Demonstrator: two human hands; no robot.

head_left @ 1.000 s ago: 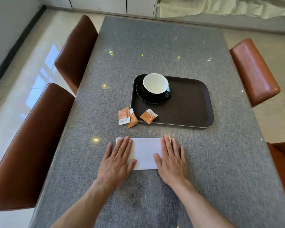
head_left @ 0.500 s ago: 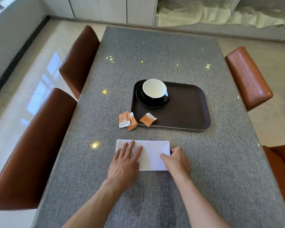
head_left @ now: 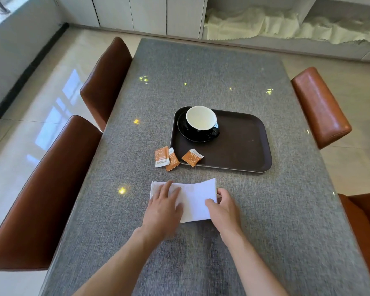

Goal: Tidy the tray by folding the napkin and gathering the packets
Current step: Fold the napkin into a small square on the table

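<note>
beyond the right hand [head_left: 223,207] pinching the napkin [head_left: 192,199] edge (lifted slightly): three packets [head_left: 168,158], tray [head_left: 243,154]; left hand [head_left: 163,207] presses flat.

My left hand [head_left: 162,208] covers the napkin's [head_left: 195,199] left part. I can't read the packets' [head_left: 167,158] print. The bottom edge cuts off my forearms.

White napkin [head_left: 192,199], orange packets [head_left: 161,157], brown tray [head_left: 243,146].

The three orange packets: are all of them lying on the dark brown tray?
No: two orange packets lie on the grey table; only one overlaps the dark brown tray's rim.
</note>
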